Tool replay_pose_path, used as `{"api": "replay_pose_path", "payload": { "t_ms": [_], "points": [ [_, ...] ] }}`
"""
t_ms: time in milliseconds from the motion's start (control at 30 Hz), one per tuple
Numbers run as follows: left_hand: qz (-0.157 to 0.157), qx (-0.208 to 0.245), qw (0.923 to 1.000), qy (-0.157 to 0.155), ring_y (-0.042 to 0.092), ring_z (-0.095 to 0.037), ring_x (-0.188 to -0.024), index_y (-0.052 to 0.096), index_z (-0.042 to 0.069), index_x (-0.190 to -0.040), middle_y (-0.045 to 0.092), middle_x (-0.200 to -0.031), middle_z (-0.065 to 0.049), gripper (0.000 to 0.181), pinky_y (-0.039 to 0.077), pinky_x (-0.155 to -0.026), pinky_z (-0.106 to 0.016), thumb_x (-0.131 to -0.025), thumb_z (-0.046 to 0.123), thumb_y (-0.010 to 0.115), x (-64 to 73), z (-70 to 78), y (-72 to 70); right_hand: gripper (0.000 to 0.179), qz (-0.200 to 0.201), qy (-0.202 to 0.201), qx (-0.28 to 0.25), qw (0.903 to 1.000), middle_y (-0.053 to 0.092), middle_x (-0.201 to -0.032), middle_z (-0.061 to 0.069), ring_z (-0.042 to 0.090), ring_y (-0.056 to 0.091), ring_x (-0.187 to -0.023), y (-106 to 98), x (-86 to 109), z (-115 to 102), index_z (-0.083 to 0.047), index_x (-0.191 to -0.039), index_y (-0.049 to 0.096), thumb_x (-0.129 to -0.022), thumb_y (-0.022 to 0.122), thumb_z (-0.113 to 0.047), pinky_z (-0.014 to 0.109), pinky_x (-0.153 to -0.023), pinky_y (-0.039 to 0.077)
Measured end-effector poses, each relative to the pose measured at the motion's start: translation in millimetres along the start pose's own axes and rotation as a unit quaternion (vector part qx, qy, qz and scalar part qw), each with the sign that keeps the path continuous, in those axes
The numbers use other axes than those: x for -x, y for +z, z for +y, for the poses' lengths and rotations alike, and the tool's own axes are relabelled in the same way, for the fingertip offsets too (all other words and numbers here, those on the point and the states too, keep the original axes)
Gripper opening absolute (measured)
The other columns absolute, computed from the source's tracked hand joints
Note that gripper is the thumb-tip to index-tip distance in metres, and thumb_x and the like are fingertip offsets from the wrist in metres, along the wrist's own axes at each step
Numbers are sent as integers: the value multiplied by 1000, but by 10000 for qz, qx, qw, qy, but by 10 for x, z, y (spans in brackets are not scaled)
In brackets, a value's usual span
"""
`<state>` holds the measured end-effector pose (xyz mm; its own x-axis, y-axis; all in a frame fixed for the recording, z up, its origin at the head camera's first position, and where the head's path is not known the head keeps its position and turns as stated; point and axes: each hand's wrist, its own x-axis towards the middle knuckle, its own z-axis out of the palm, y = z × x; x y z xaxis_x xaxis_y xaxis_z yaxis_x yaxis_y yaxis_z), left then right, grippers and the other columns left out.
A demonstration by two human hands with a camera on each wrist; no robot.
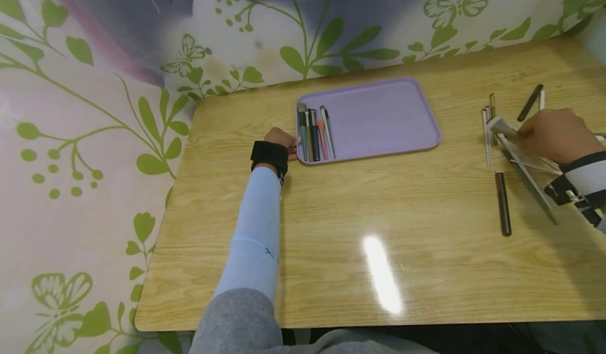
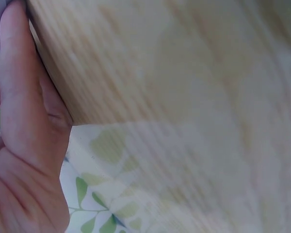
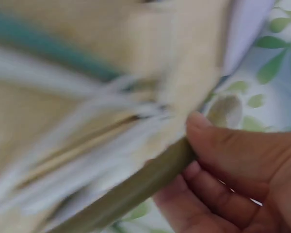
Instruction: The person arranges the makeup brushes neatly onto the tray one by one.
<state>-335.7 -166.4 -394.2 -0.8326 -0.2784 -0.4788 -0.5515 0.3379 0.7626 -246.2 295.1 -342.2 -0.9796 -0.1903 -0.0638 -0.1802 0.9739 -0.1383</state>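
Note:
A lilac tray [image 1: 379,117] lies on the table, with several makeup brushes [image 1: 315,135] side by side at its left end. My left hand [image 1: 281,138] holds the tray's left rim near the front corner; in the left wrist view, one finger [image 2: 19,68] of it reaches the rim. Far to the right, my right hand [image 1: 565,135] pinches a makeup brush [image 3: 136,187] with an olive handle between thumb and fingers, its pale bristles toward the tray. Under and around that hand lie loose brushes [image 1: 487,135], partly hidden by it and blurred in the right wrist view.
A dark brown stick-like handle [image 1: 503,204] lies in front of the loose brushes, and another dark one [image 1: 530,103] lies behind. The wooden table [image 1: 379,201] meets a wall [image 1: 265,33] printed with leaves and butterflies.

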Motion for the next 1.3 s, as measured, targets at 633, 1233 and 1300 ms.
{"api": "replay_pose_path", "payload": {
  "t_ms": [633, 1233, 1300],
  "points": [
    [-209, 287, 9994, -21, 53, -14, -46, 62, 2, -88, 53, -56, -6, 17, 53, -52, -30, -75, 11, 64, 63, -88, -26, 36, -148, 610, -3545, 9330, 53, -40, -16, -3, 53, -42, 93, -1413, -2044, 0, -98, 62, -73, 65, -25, 23, -66, 51],
    [-148, -49, 9998, 153, 53, -14, -44, 63, 3, -82, 52, -52, -5, 14, 52, -46, -29, -73, 12, 66, 60, -38, -58, 35, -208, 1517, -3267, 9326, 50, -40, -2, 10, 53, -38, 423, -1564, -2667, 3, -84, 60, -70, 68, -28, 20, -37, 43],
    [-100, -14, 9998, 161, 54, -14, -45, 63, 3, -82, 53, -53, -5, 13, 52, -46, -30, -73, 12, 66, 15, -46, -117, 37, -140, 1395, -3012, 9432, 47, -40, -3, 8, 50, -36, 408, -1599, -2738, 3, -83, 60, -69, 68, -30, 20, -38, 42]
  ]
}}
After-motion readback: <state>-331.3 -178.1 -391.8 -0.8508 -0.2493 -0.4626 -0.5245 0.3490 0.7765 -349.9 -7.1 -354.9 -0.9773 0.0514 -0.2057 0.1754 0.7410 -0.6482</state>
